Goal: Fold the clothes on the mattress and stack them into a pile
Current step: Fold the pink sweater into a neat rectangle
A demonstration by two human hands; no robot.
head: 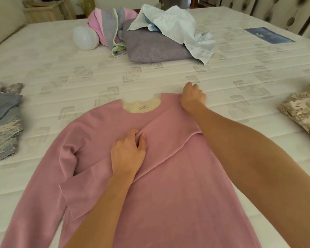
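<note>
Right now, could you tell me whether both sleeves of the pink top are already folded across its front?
No, only the right sleeve lies across the pink top; the left sleeve lies out at its side.

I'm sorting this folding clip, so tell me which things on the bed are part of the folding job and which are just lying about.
Part of the job:
pink long-sleeved top, gripped by the right hand at its shoulder and held by the left hand at the folded-over sleeve
camouflage clothes
tan camouflage garment
heap of unfolded clothes
mattress

Lying about:
white round object
wooden cabinet
</note>
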